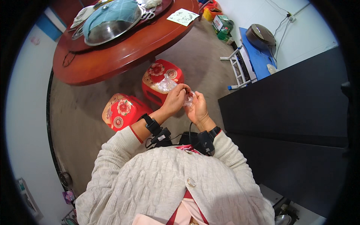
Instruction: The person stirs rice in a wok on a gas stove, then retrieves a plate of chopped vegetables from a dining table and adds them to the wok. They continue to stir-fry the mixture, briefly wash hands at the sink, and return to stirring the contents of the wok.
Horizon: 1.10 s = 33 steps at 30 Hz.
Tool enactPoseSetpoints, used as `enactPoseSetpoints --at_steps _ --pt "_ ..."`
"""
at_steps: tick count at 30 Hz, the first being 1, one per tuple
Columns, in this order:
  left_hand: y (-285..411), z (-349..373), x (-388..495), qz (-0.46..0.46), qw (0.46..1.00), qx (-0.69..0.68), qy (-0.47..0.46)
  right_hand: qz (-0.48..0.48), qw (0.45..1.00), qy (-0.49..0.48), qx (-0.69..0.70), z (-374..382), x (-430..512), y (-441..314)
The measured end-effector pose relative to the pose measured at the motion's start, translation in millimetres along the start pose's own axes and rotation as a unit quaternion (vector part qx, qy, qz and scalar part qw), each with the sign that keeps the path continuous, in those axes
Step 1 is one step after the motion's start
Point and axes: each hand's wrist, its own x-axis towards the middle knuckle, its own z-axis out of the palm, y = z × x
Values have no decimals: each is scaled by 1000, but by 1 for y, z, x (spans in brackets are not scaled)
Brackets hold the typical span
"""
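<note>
In front of my body, both hands meet over a small piece of clear plastic wrap with something dark red at its top. My left hand pinches the wrap from the left, its fingers curled over. My right hand supports it from the right, thumb raised alongside. More crumpled clear plastic shows just beyond my left hand, over the seat of a red flower-printed plastic stool; whether it rests there or joins the wrap, I cannot tell. Black devices are strapped to both wrists, with a cable between them.
A second red stool stands nearer on the left. Beyond is a round wooden table bearing a metal lid, a teal cloth, scissors and a paper sheet. A dark cabinet and a blue low table flank my right.
</note>
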Motion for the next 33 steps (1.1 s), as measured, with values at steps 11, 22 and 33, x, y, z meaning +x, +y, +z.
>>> enactPoseSetpoints --at_steps 11,22,33 --pt "-21 50 145 -1 991 -128 46 -39 997 32 52 -23 122 -97" --pt "-28 112 279 60 933 349 59 77 996 33 -9 -50 212 -230" --pt "-52 110 455 69 960 270 -37 58 995 50 -59 -83 343 -347"
